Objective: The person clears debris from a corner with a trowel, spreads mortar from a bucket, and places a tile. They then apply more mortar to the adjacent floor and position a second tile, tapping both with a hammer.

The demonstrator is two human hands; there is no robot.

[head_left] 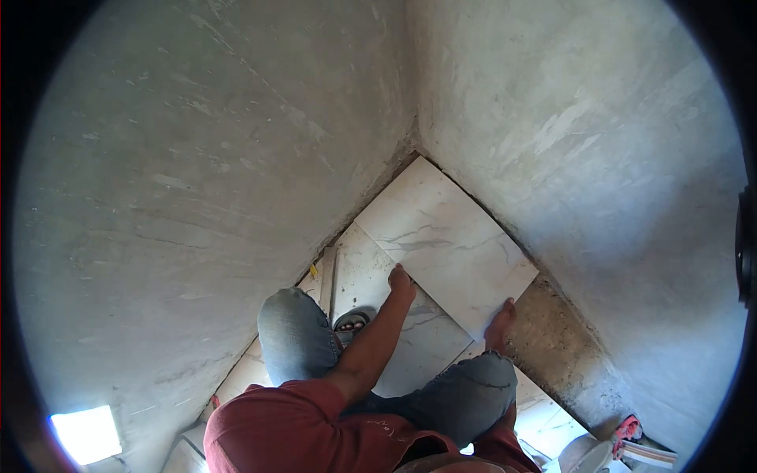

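Note:
A large white tile with grey veins (445,236) lies in the corner between two walls, its far corner close to where they meet. My left hand (400,278) is closed at the tile's near left edge, with its fingers partly hidden. At the tile's near right corner, my right hand (500,325) grips the edge, the thumb side showing. Another veined tile (426,339) lies nearer to me, partly under my arm and knee.
Plastered walls (197,158) rise on both sides. Rough bare floor (556,335) runs along the right wall. My sandalled foot (352,322) rests on the left. A yellow piece (313,270) sits by the left wall; a red cloth (628,430) and a container (585,456) are at lower right.

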